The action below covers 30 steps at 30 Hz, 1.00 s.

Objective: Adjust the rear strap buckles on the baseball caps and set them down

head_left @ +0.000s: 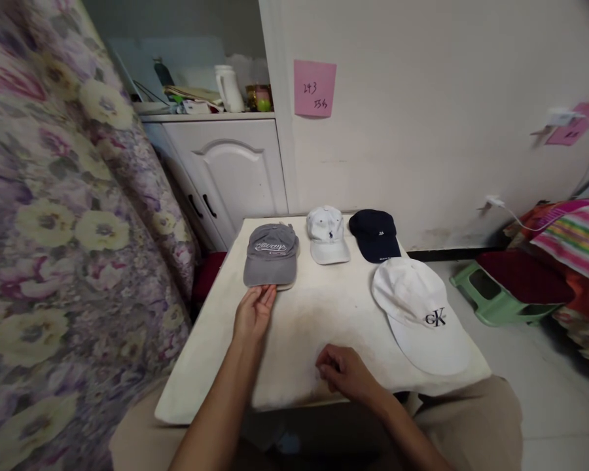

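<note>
My left hand (255, 311) pinches the front edge of the brim of a grey baseball cap (271, 265), which has pale script lettering on its front. A lighter edge shows under that cap's right side, perhaps a second cap; most of it is hidden. My right hand (343, 369) hovers near the table's front edge with fingers curled in and nothing visible in them. Farther back sit a small white cap (326, 239) with a dark logo and a navy cap (377, 234). A larger white cap (412, 297) with black letters lies at the right, its brim toward me.
The caps rest on a small cloth-covered table (319, 307) against the wall. A floral curtain (78, 248) hangs close on the left, beside a white cabinet (230, 167). On the floor at the right stands a green stool (491, 301) with a dark red top.
</note>
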Tool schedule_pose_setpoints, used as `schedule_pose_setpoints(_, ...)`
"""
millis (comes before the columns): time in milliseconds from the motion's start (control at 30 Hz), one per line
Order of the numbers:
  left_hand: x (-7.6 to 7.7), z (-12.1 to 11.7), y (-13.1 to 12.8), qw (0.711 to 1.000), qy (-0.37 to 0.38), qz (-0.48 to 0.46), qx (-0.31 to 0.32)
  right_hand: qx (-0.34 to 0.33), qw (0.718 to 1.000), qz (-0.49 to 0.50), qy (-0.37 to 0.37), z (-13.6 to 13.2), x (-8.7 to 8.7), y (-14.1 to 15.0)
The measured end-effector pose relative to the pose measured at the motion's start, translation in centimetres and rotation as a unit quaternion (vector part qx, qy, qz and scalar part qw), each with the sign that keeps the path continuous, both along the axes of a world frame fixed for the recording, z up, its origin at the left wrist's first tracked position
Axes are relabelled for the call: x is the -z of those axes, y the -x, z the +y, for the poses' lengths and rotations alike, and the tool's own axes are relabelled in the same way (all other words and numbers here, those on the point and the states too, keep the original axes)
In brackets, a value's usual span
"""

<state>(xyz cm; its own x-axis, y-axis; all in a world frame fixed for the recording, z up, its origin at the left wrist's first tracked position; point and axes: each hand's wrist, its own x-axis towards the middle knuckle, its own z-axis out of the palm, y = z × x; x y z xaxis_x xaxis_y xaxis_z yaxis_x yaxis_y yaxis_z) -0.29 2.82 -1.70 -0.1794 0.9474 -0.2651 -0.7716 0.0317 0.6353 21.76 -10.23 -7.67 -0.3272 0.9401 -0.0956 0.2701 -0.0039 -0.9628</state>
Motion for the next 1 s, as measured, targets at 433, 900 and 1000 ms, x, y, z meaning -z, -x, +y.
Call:
schedule_pose_setpoints(433,-6.4,6.4,-0.9,0.997,-0.059,-0.050,0.019,0.011,0.999,-0.013,-0.036,0.2,-0.8,-0.2)
schedule_pose_setpoints(900,1.2,-14.8,-6.8,0.978,0.056,-0.081,0.182,0.136,0.864,0.470,0.114,0.3,-2.3,-3.1)
schedule_pose_setpoints(1000,4.0,-20.0,-7.8,0.955,0.105,-0.106,0.257,0.190,0.826,0.500,0.175,-0.2,-2.8,-3.8)
